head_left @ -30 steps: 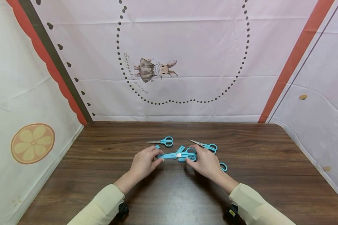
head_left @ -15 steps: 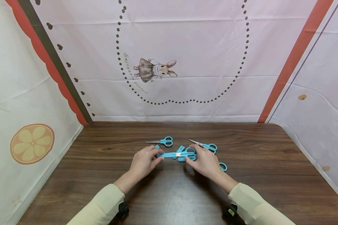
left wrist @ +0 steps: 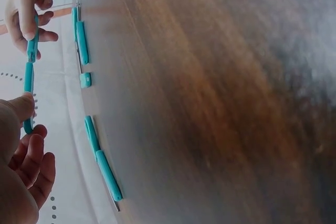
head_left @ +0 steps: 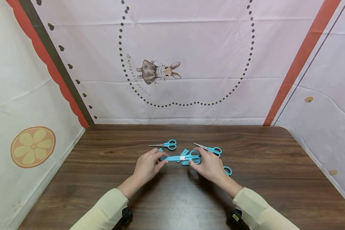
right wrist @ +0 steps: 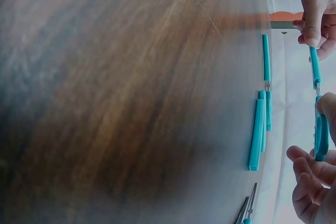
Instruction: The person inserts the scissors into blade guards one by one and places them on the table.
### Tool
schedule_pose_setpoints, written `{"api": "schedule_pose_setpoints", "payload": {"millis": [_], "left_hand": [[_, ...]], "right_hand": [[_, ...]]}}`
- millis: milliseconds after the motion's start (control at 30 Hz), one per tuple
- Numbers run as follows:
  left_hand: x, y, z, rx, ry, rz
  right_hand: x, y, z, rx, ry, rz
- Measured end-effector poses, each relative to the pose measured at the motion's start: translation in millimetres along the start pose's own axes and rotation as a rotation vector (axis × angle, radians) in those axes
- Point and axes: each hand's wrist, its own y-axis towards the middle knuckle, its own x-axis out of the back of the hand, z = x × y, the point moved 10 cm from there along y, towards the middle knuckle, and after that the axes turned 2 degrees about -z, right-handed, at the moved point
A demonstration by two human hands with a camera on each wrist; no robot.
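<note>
Head view: the left grip (head_left: 147, 164) is pinching one end of a blue cover (head_left: 172, 158), and the right grip (head_left: 211, 163) is holding the ring end of the scissors (head_left: 187, 158). So the scissors are sitting between the two grips, with a bit of shiny metal (head_left: 182, 158) peeking out in the middle. Loose blue pieces (head_left: 184, 154) are lying on the tabletop (head_left: 120, 137) between the grips. A second pair (head_left: 165, 145) is resting past the left grip, and a third pair (head_left: 209, 149) is lying just past the right one.

Left wrist view: the left thumb and a finger are squeezing the cover's end, and the other fingers are curling below, holding nothing.

Right wrist view: the right thumb and a finger are gripping the rings, and everything held is making a nearly straight line above the tabletop. This step seems to be about fitting or freeing the cover; I cannot tell which. Next, both grips are probably needing to push or pull straight.
</note>
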Motion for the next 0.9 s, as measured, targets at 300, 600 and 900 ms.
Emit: {"api": "schedule_pose_setpoints", "payload": {"millis": [300, 600, 900], "left_hand": [[-1.7, -0.5, -2.9, 0.011, -0.005, 0.004], [-1.1, 0.4, -4.9, 0.007, 0.000, -0.014], [-3.7, 0.8, -5.2, 0.015, 0.003, -0.007]], "right_hand": [[-3.6, -4.2, -1.2, 0.020, -0.004, -0.023], [-1.2, -2.6, 0.3, 0.013, 0.002, -0.044], [0.5, -2.1, 2.5, 0.013, 0.004, -0.057]]}}
